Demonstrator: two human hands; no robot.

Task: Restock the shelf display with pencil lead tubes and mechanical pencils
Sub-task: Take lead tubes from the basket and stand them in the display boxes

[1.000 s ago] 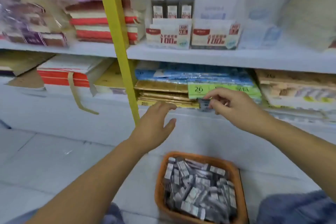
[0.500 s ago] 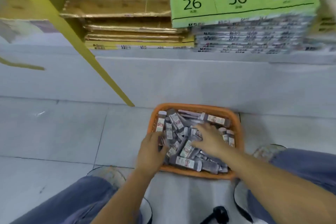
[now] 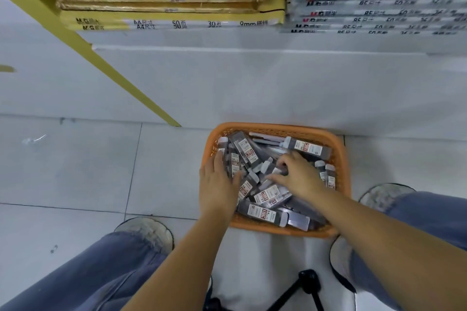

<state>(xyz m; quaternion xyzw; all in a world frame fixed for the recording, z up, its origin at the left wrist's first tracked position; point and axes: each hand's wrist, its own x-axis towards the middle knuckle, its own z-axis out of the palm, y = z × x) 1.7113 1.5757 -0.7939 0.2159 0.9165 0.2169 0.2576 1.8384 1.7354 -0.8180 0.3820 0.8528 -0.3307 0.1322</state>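
Change: both hands, up at the shelf a second ago, are now working inside the orange plastic mesh basket (image 3: 278, 127). Since half a second ago the left hand (image 3: 217, 184) is reaching further along the basket's left wall.
Left hand: fingers are lying straight on the tubes by the basket's left wall, thumb spread, gripping nothing.
Right hand (image 3: 295, 177): is pressing into the basket's middle, fingers curling down among the tubes. Whether they are holding one cannot be told.
Stock: dark clear-plastic pencil lead tubes with white-and-red labels (image 3: 271, 195) are filling the basket in a loose heap.
Edges: the basket's far rim is sitting just beside the white shelf base panel (image 3: 252, 83). The yellow metal upright (image 3: 101, 58) is meeting the floor near the basket's far-left corner.
Room: pale floor tiles (image 3: 75, 166) are lying open left of the basket. Blue-jeaned legs (image 3: 101, 272) are flanking its near side.
Axis: tubes are lying flat, pointing every way. One (image 3: 307, 148) is running along the basket's far rim, another (image 3: 262, 213) along its near rim.
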